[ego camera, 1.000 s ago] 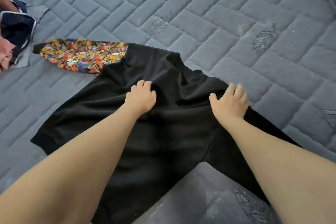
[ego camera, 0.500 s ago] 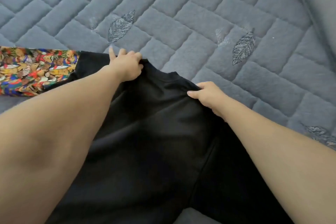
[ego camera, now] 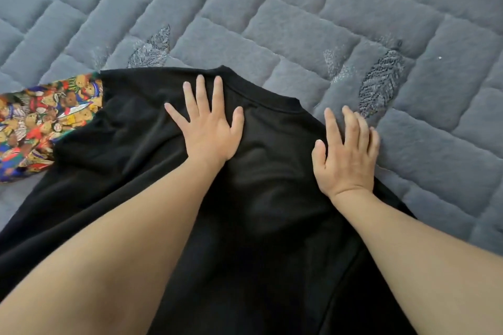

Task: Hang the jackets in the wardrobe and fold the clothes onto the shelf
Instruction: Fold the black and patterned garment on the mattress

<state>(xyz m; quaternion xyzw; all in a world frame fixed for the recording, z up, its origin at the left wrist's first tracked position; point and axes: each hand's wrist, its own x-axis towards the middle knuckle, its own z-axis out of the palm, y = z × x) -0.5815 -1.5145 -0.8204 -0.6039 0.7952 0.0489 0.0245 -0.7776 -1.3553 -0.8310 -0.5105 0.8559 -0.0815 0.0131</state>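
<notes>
A black shirt (ego camera: 272,212) lies spread on the grey quilted bed (ego camera: 299,8), its ribbed collar at the far edge. One sleeve (ego camera: 40,122) at the left is a bright print of teddy bears. My left hand (ego camera: 206,128) rests flat on the shirt just below the collar, fingers straight and spread. My right hand (ego camera: 345,155) lies flat on the shirt's right shoulder, its fingertips reaching past the edge onto the quilt. Both forearms cover much of the shirt's lower part.
The quilt has a brick-like stitched pattern with embroidered leaf motifs (ego camera: 381,84) beyond the collar. Grey bedding stretches far ahead and to the right of the shirt.
Both hands let go of the pinched fabric near the collar and now lie flat with straight fingers. The shirt lies flatter at the shoulders.
</notes>
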